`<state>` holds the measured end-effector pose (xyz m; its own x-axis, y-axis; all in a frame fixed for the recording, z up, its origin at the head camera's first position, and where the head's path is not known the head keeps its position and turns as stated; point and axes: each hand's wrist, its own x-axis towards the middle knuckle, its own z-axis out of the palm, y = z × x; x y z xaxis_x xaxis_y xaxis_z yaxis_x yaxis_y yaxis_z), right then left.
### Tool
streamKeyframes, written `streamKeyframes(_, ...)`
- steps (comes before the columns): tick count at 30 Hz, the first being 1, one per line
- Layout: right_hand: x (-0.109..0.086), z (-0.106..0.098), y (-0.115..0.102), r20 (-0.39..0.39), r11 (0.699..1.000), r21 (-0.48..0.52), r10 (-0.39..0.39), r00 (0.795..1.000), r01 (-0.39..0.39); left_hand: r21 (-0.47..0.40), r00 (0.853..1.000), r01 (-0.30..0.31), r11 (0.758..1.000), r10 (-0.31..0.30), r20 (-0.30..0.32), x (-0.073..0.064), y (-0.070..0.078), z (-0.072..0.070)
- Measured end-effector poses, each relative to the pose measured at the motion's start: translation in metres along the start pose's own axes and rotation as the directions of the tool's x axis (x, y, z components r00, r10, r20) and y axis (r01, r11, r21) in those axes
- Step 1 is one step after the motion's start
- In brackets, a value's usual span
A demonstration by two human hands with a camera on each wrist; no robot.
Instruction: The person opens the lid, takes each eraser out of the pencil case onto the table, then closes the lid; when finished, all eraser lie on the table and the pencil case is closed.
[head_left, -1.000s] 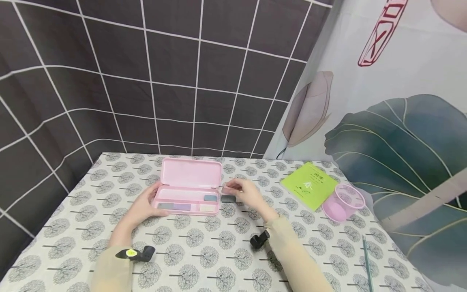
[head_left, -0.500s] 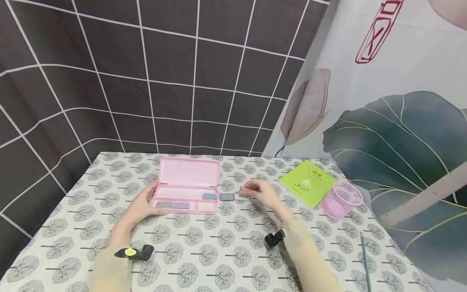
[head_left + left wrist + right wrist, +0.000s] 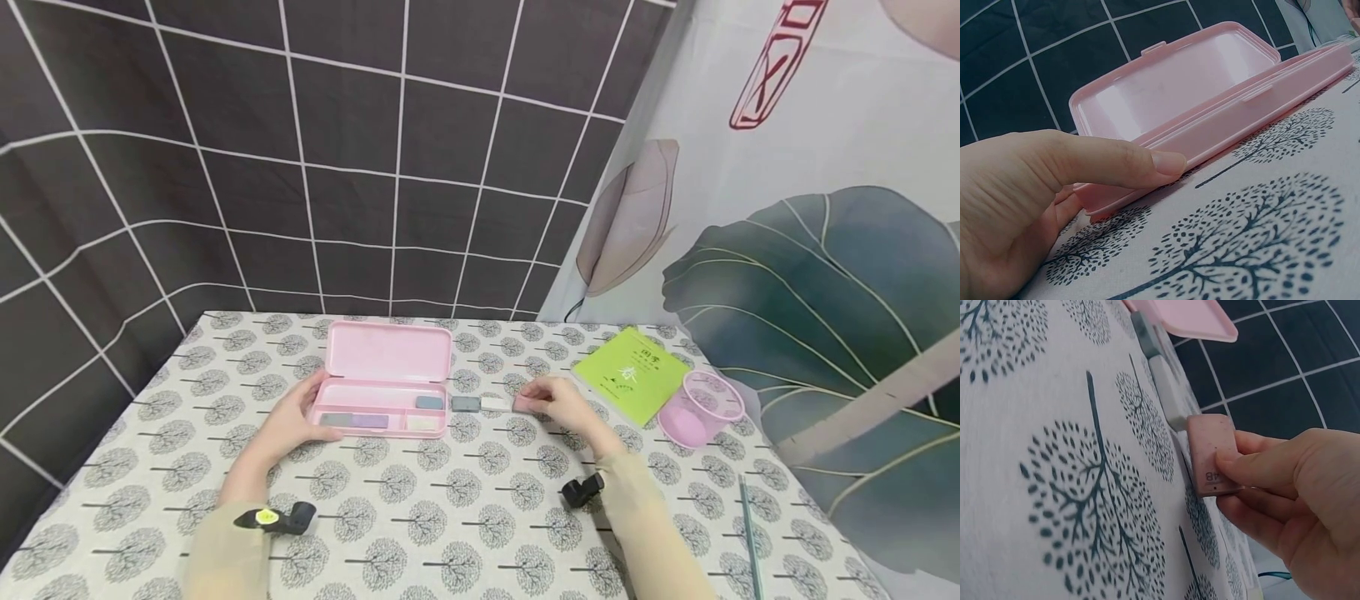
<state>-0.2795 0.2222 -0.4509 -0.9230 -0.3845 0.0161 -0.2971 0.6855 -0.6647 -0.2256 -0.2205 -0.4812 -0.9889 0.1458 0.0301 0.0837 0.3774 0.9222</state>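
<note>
An open pink pencil case (image 3: 390,357) lies on the table, its lid tipped back. My left hand (image 3: 291,423) holds its left end, the thumb along the front wall in the left wrist view. Inside the case are a grey eraser (image 3: 337,420), a purple eraser (image 3: 371,421), a blue-grey eraser (image 3: 429,402) and a cream one (image 3: 422,424). To the right of the case a grey eraser (image 3: 466,405) and a white eraser (image 3: 495,404) form a row. At the white one's right end, my right hand (image 3: 558,402) pinches a pink eraser (image 3: 1210,453) marked 4B.
Farther right lie a green book (image 3: 633,375) and a pink mesh pen cup (image 3: 701,408), tipped toward the book's corner. A thin teal stick (image 3: 750,537) lies near the right edge. A dark gridded curtain (image 3: 345,167) hangs behind the table.
My right hand has moved to the right with the pink eraser, uncovering the white eraser beside the grey one. The left hand stays on the pencil case.
</note>
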Motion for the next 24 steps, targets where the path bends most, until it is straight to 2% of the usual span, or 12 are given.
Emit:
streamKeyframes(14,0.0032,0.0008,-0.0001,0.017,0.999,-0.029,-0.019,1.0,0.019,-0.002,1.0,-0.001,1.0,0.001,0.003,-0.0008,0.0034,-0.0007)
streamKeyframes(24,0.0024,0.0011,-0.0034,0.017,0.999,-0.029,-0.021,1.0,0.022,0.007,1.0,-0.004,1.0,0.004,0.001,0.0008,-0.0024,0.0)
